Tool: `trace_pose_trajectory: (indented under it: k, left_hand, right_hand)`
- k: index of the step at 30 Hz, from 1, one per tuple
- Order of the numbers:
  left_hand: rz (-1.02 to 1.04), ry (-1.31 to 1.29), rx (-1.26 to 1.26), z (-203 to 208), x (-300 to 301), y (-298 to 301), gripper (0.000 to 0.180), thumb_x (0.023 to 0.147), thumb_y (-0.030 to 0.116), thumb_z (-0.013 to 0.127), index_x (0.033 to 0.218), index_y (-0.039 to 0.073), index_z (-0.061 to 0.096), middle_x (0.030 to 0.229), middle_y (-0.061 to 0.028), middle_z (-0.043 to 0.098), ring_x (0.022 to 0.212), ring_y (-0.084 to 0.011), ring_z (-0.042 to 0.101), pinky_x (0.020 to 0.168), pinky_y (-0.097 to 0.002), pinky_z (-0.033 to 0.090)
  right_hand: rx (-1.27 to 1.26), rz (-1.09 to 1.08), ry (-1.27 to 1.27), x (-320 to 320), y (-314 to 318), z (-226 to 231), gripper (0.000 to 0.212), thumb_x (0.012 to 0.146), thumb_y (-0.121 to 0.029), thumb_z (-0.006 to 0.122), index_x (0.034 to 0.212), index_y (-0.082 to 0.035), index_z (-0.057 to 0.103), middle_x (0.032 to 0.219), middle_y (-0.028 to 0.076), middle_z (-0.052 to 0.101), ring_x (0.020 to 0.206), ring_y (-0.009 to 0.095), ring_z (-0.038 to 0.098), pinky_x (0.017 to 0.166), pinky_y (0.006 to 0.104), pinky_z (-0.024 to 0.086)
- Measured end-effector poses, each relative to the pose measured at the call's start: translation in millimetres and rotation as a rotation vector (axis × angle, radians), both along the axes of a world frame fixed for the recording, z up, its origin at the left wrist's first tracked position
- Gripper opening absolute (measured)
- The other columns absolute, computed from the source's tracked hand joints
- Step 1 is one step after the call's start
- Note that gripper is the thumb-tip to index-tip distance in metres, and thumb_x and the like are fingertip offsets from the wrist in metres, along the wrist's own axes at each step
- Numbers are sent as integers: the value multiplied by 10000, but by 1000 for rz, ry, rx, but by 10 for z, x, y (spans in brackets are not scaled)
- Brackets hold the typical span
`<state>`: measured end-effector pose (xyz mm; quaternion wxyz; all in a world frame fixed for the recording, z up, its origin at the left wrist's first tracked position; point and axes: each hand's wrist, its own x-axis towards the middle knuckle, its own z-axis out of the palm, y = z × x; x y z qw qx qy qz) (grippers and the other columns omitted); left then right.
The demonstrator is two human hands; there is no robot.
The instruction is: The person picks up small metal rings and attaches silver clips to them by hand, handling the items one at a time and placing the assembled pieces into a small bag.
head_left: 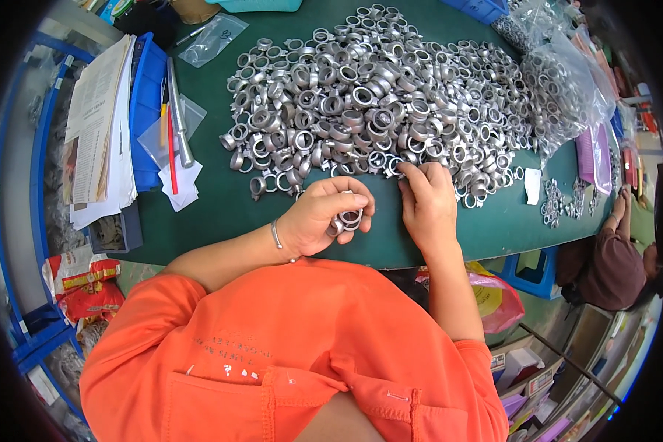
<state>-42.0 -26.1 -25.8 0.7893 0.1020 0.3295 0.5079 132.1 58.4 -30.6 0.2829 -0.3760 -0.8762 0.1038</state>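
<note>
A wide heap of grey metal rings (361, 96), each with a small lug, covers the middle of the green table (221, 228). Near the table's front edge, my left hand (325, 214) is curled around a few metal rings (345, 221), which show between thumb and fingers. My right hand (429, 202) reaches to the near edge of the heap. Its thumb and forefinger are bent together at a ring there; the fingertips partly cover what they grip, and the other fingers are folded out of sight.
On the left stand a blue bin (146, 110) and a stack of papers (103, 132), with a red pen (172, 151) alongside. A clear plastic bag of rings (560, 96) lies at the right. Smaller metal parts (552, 202) lie near another person (608, 265).
</note>
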Motion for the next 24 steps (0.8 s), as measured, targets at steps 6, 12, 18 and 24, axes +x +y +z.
trace_pose_trajectory:
  k: [6, 12, 18, 24]
  left_hand:
    - [-3, 336, 6, 62, 12, -14, 124, 824, 88, 615, 907, 18, 555, 706, -77, 568, 598, -106, 546, 398, -188, 369]
    - [-38, 507, 132, 122, 14, -16, 94, 805, 56, 628, 878, 9, 591, 724, -53, 566, 568, -78, 529, 421, -174, 371]
    - [42, 691, 437, 121, 45, -27, 67, 782, 26, 645, 843, 20, 616, 821, -27, 579, 598, -67, 531, 443, -173, 384]
    - [163, 1049, 868, -19, 28, 19, 64, 775, 13, 645, 830, 25, 615, 802, -15, 570, 623, -59, 538, 456, -176, 394]
  right_hand:
    - [-585, 85, 398, 0, -212, 64, 120, 730, 23, 647, 811, -14, 567, 751, 69, 530, 658, 186, 522, 586, 263, 422]
    - [-458, 295, 477, -53, -301, 138, 153, 706, 61, 645, 810, -13, 561, 773, 77, 562, 679, 199, 541, 595, 273, 440]
    - [-522, 346, 505, 24, -282, 113, 116, 765, 47, 599, 858, -7, 555, 789, 84, 571, 707, 187, 556, 625, 263, 451]
    - [-1231, 249, 783, 59, -338, 113, 213, 873, -28, 524, 1072, 36, 486, 857, 71, 568, 740, 112, 549, 667, 233, 466]
